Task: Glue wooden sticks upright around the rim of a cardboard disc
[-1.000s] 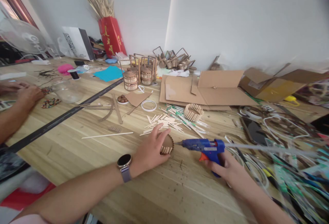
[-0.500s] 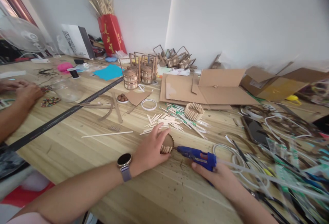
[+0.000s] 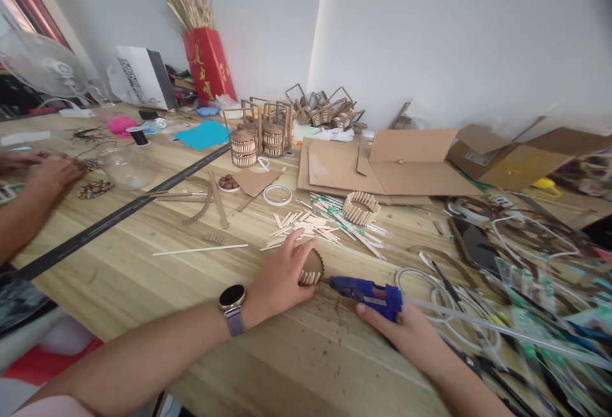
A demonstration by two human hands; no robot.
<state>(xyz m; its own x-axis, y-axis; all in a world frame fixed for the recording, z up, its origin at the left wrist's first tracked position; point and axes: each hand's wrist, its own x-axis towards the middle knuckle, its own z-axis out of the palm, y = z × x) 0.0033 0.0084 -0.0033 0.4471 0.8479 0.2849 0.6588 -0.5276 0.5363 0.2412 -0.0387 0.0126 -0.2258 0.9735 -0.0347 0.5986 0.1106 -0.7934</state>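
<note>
My left hand (image 3: 282, 273) rests over a small round cardboard disc (image 3: 312, 267) edged with short wooden sticks, fingers curled round it on the wooden table (image 3: 143, 264). A watch (image 3: 232, 299) sits on that wrist. My right hand (image 3: 406, 334) grips a blue glue gun (image 3: 366, 292), lying low with its nozzle touching the disc's right edge. A clear glue stick (image 3: 502, 334) trails from the gun's back. A pile of short wooden sticks (image 3: 310, 226) lies just beyond my left hand.
A stick ring (image 3: 361, 206), flat cardboard sheets (image 3: 382, 171) and finished small baskets (image 3: 258, 136) lie further back. Cables and clutter (image 3: 526, 264) fill the right side. Another person's hands (image 3: 43, 171) work at the far left, beside a long black strip (image 3: 119, 213).
My right hand has brought the glue gun down and left, from raised off the table to its nozzle touching the disc. My left hand has stayed on the disc.
</note>
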